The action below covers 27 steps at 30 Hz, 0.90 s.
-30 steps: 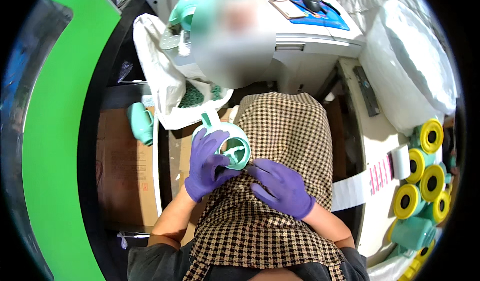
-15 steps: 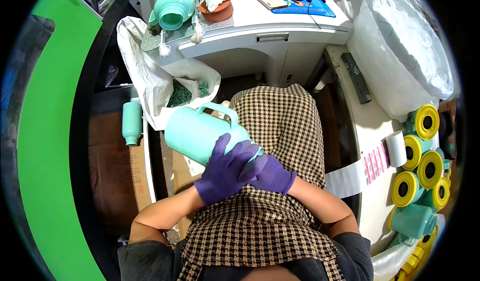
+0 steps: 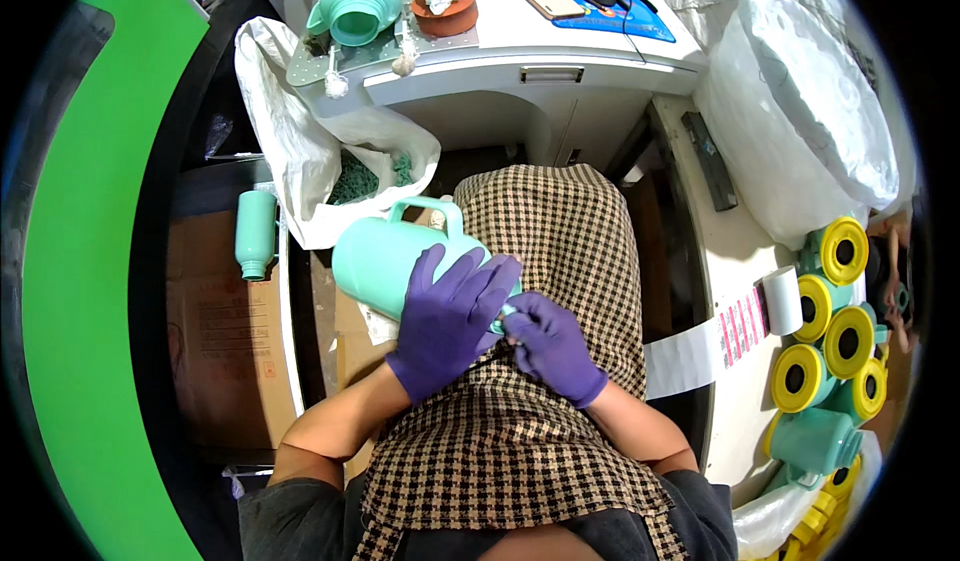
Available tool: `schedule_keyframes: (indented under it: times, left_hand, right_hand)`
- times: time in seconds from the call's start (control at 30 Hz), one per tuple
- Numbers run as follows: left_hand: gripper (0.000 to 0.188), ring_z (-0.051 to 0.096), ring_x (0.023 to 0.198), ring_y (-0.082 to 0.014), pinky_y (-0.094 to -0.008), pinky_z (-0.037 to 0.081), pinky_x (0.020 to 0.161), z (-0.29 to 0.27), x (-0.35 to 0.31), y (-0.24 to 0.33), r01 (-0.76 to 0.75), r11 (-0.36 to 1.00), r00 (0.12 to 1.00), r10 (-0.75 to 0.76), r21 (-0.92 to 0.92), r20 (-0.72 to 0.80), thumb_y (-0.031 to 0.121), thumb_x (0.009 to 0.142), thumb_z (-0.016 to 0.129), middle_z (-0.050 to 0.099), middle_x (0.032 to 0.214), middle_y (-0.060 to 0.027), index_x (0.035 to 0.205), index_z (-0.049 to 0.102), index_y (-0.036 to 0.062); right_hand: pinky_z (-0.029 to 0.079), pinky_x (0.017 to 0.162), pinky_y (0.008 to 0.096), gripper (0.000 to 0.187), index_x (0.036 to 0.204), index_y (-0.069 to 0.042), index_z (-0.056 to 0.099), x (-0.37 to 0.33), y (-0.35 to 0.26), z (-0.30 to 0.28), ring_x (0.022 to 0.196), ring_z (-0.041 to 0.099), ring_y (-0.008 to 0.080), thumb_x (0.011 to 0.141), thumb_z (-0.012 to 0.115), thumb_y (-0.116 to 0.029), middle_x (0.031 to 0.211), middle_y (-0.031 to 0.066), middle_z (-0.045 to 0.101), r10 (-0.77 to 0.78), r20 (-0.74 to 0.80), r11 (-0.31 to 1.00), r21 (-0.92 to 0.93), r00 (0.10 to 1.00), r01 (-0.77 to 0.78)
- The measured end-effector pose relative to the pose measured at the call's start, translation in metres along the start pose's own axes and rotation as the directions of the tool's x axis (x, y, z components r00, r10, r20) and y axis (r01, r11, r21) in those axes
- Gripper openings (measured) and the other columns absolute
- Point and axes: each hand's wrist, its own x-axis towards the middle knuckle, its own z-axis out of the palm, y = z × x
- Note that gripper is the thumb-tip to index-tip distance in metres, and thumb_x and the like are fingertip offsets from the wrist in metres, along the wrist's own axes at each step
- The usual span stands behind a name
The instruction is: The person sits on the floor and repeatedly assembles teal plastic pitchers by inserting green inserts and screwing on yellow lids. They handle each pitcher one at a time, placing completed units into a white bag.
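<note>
Checked cloth behind smooth mint jug, left grip wide around it, right grip curled, contents unclear.

The mouth of the held jug is largely covered by the left hand; what the right hand's fingers hold beside it cannot be determined. The jug on the bench is cut off by the upper edge. Print on the label strip is too small to read. The lower edge crops the green panel and yellow parts.
</note>
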Motion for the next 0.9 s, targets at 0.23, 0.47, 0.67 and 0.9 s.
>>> schedule_keyframes:
  times: [0.23, 0.47, 0.67, 0.9]
  left_hand:
    - [0.080, 0.060, 0.111, -0.0380, -0.0503, 0.044, 0.098, 0.000, -0.062, -0.048, 0.175, 0.979, 0.919, -0.200, -0.104, -0.340, 0.027, 0.065, 0.092, 0.062, 0.120, -0.0149, 0.130, 0.052, 0.0030]
    - [0.099, 0.052, 0.126, -0.0424, -0.0516, 0.043, 0.108, -0.020, -0.114, -0.018, 0.350, 0.927, 0.879, -0.375, -0.136, -0.294, 0.025, 0.061, 0.097, 0.055, 0.133, -0.0170, 0.142, 0.044, 0.0040]
    - [0.091, 0.052, 0.124, -0.0422, -0.0538, 0.042, 0.106, -0.019, -0.113, -0.022, 0.366, 0.900, 0.844, -0.428, -0.238, -0.324, 0.027, 0.063, 0.096, 0.056, 0.129, -0.0167, 0.138, 0.049, 0.0034]
    - [0.035, 0.057, 0.114, -0.0454, -0.0548, 0.045, 0.102, -0.006, -0.105, -0.054, 0.204, 0.977, 0.915, -0.211, -0.057, -0.344, 0.017, 0.066, 0.085, 0.062, 0.126, -0.0212, 0.095, 0.069, 0.0066]
  right_hand:
    - [0.052, 0.062, 0.0266, 0.010, 0.102, -0.009, 0.057, -0.085, -0.057, -0.046, 0.073, 0.055, 0.0144, 0.097, 0.061, -0.016, 0.093, 0.0043, 0.057, -0.580, -0.525, 0.391, 0.491, 0.622, 0.779]
    - [0.044, 0.106, 0.0439, 0.065, 0.140, -0.028, 0.060, 0.141, -0.098, 0.045, 0.128, 0.053, 0.0368, 0.079, 0.076, -0.013, 0.144, 0.0213, 0.050, -0.857, 0.381, 0.182, -0.407, 0.347, 0.895]
    - [0.034, 0.110, 0.0572, 0.082, 0.151, -0.022, 0.045, 0.234, -0.053, 0.051, 0.133, 0.043, 0.0429, 0.075, 0.075, -0.026, 0.146, 0.0201, 0.044, -0.778, 0.507, -0.069, -0.655, 0.370, 0.752]
    - [0.052, 0.090, 0.0441, 0.047, 0.123, -0.011, 0.064, 0.076, -0.141, -0.059, 0.106, 0.063, 0.0331, 0.078, 0.075, -0.013, 0.114, 0.0128, 0.063, -0.797, 0.521, -0.150, -0.660, 0.304, 0.736]
